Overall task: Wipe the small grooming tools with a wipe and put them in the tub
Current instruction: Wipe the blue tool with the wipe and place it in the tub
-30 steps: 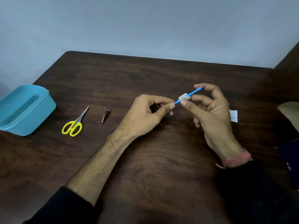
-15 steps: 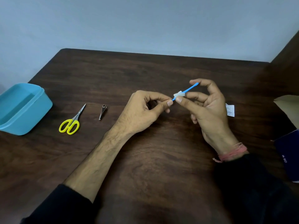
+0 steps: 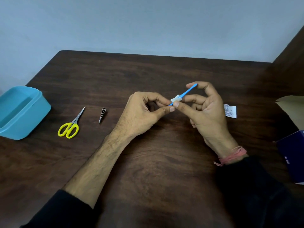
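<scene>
You are sitting at a dark wood-grain table (image 3: 148, 162) that is meeting a plain pale blue-grey wall (image 3: 148, 22) at its far edge, with a dark brown panel (image 3: 292, 51) closing the corner on the right. Above the middle of the table, your left hand (image 3: 141, 116) is pinching the near end of a thin blue stick (image 3: 185, 93) between thumb and fingers, its grip narrow and curled. Your right hand (image 3: 209, 112) is holding a small white wipe (image 3: 176, 99) folded round the stick's middle, thumb and a finger pressing it there, while the forefinger is arching over to touch the stick's far tip. The stick is lying slanted in the air, near end low, far end high, clear of the table.

To the left, yellow-handled scissors (image 3: 70, 124) are lying flat with blades pointing away from you, and a metal clipper (image 3: 102, 115) is lying just beside them, apart from both hands. At the far left edge a blue tub (image 3: 32, 119) is sitting open on the table. Right of your right hand a torn white sachet (image 3: 230, 111) is lying flat; further right a brown paper bag (image 3: 292, 109) and a dark blue box (image 3: 292, 155) are showing at the frame's edge. A pink thread band (image 3: 233, 156) is circling your right wrist above a black sleeve (image 3: 256, 195).
</scene>
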`<control>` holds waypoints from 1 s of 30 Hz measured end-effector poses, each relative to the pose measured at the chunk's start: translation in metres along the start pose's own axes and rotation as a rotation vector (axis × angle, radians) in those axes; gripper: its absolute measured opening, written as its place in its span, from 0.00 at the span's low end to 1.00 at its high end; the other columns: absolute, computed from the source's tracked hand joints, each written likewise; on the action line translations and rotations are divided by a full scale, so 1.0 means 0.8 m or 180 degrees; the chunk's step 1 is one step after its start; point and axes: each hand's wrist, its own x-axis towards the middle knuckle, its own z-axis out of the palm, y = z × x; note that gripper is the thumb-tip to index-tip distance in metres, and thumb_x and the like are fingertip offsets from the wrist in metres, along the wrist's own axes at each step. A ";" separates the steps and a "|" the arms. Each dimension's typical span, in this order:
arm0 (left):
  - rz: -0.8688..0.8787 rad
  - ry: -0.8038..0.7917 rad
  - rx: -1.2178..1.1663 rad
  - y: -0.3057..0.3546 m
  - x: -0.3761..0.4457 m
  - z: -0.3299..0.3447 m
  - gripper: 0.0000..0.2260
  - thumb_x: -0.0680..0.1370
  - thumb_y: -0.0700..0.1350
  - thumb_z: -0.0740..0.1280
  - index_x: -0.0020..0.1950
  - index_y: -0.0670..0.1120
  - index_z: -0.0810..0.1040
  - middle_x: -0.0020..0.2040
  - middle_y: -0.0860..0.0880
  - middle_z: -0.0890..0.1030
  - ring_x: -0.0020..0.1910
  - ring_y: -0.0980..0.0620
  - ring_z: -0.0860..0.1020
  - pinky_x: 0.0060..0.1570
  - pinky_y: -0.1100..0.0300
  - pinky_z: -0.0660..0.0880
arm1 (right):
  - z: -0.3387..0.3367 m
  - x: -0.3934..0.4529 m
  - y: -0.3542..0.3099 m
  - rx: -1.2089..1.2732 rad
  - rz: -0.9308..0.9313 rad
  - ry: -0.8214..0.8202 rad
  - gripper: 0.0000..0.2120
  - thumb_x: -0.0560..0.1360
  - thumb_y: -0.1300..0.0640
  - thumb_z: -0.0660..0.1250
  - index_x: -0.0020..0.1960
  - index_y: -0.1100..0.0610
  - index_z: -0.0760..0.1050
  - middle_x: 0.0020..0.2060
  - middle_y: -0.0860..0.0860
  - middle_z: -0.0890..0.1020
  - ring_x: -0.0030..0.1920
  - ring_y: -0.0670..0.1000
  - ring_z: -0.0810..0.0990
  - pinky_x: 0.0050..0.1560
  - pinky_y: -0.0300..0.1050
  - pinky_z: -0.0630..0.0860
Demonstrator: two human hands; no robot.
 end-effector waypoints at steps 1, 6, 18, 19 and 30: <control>-0.0008 -0.0004 0.0014 0.001 0.000 0.000 0.03 0.78 0.46 0.82 0.50 0.51 0.91 0.38 0.57 0.88 0.29 0.54 0.75 0.31 0.59 0.73 | 0.000 0.000 -0.001 0.0012 0.0001 0.0031 0.23 0.76 0.63 0.82 0.64 0.52 0.74 0.44 0.52 0.90 0.26 0.53 0.66 0.23 0.41 0.66; -0.0039 -0.0079 0.0140 0.000 -0.001 -0.004 0.05 0.77 0.49 0.83 0.52 0.52 0.92 0.40 0.54 0.89 0.30 0.55 0.77 0.34 0.62 0.75 | -0.001 0.000 -0.003 0.0192 0.0076 0.0212 0.23 0.76 0.62 0.82 0.63 0.50 0.74 0.48 0.55 0.91 0.32 0.58 0.68 0.23 0.40 0.65; 0.0008 -0.0032 0.0064 -0.001 0.000 -0.003 0.05 0.76 0.47 0.84 0.49 0.51 0.91 0.39 0.50 0.88 0.32 0.54 0.76 0.35 0.60 0.74 | 0.000 -0.001 -0.003 0.0100 0.0093 0.0020 0.26 0.75 0.64 0.82 0.65 0.52 0.73 0.46 0.54 0.91 0.27 0.55 0.65 0.22 0.39 0.65; 0.0006 -0.0043 0.0065 -0.001 0.000 -0.004 0.05 0.76 0.48 0.84 0.49 0.51 0.91 0.39 0.50 0.88 0.32 0.54 0.76 0.35 0.60 0.75 | -0.001 -0.001 -0.005 0.0132 0.0097 0.0085 0.26 0.75 0.64 0.82 0.65 0.52 0.73 0.46 0.55 0.91 0.27 0.55 0.65 0.22 0.40 0.65; -0.0020 -0.0083 0.0112 0.001 0.000 -0.004 0.05 0.76 0.48 0.84 0.49 0.51 0.91 0.38 0.51 0.87 0.31 0.55 0.77 0.36 0.61 0.76 | -0.004 -0.001 -0.010 0.0292 0.0128 0.0426 0.25 0.75 0.62 0.82 0.65 0.53 0.73 0.47 0.55 0.91 0.26 0.52 0.70 0.22 0.39 0.65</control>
